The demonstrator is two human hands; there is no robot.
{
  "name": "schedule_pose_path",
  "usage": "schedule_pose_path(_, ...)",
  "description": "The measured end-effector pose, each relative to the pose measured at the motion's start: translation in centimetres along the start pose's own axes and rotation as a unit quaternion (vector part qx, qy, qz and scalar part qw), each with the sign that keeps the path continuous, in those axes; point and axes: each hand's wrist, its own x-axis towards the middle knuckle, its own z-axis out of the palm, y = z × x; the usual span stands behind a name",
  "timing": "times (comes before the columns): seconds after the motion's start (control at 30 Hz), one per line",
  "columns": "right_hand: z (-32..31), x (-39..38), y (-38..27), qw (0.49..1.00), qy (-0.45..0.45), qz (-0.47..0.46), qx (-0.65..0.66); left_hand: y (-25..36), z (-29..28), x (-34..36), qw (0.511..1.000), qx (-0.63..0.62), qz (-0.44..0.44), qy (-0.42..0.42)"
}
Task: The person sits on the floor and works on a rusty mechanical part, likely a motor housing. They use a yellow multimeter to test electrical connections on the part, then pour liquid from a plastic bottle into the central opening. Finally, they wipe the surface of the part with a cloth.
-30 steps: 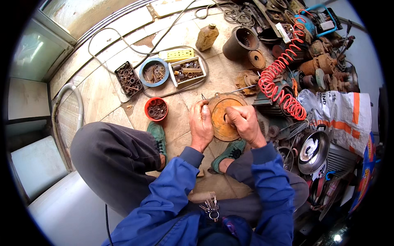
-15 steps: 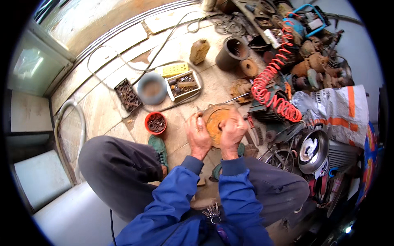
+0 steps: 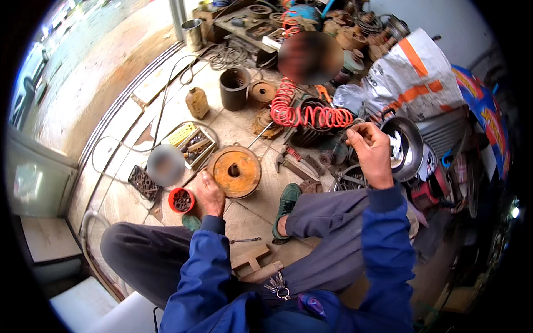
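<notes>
A rusty orange round housing (image 3: pixel 244 178) with a central hole rests on the tiled floor in front of me. My left hand (image 3: pixel 211 192) is closed at its left rim, gripping it. My right hand (image 3: pixel 370 151) is raised to the right of the housing, beside a dark pan (image 3: pixel 409 166), with thumb and fingertips pinched; anything between them is too small to name. A red cup of small rusty parts (image 3: pixel 180 201) sits left of my left hand. A hammer (image 3: pixel 292 166) with a red-marked handle lies right of the housing.
Beyond lie trays of parts (image 3: pixel 145 183), a yellow power strip (image 3: pixel 179 134), a plastic bottle (image 3: pixel 196 102), a dark cylinder (image 3: pixel 234 89) and a red coiled hose (image 3: pixel 311 116). Machine parts and a white sack (image 3: pixel 413 77) crowd the right. A wrench (image 3: pixel 244 240) lies near my legs.
My right hand has left the housing's hole and moved up and right. My left hand stays at the rim. The view has shifted, showing more of the back and right.
</notes>
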Motion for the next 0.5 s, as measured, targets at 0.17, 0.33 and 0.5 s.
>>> schedule_pose_path(0.17, -0.1, 0.3, -1.0, 0.982, 0.105, -0.032, 0.153, -0.5, -0.9, 0.3, 1.000, 0.019, 0.000, 0.020)
schedule_pose_path(0.33, -1.9, 0.7, -2.1, 0.960, 0.164, -0.087, 0.210, -0.9, -1.1, 0.8, 0.999, 0.043, 0.018, 0.009)
schedule_pose_path(0.5, -7.4, -1.5, 1.4, 0.878, 0.331, -0.046, 0.342, -3.2, -1.5, 1.7, 0.998, 0.038, 0.044, 0.020)
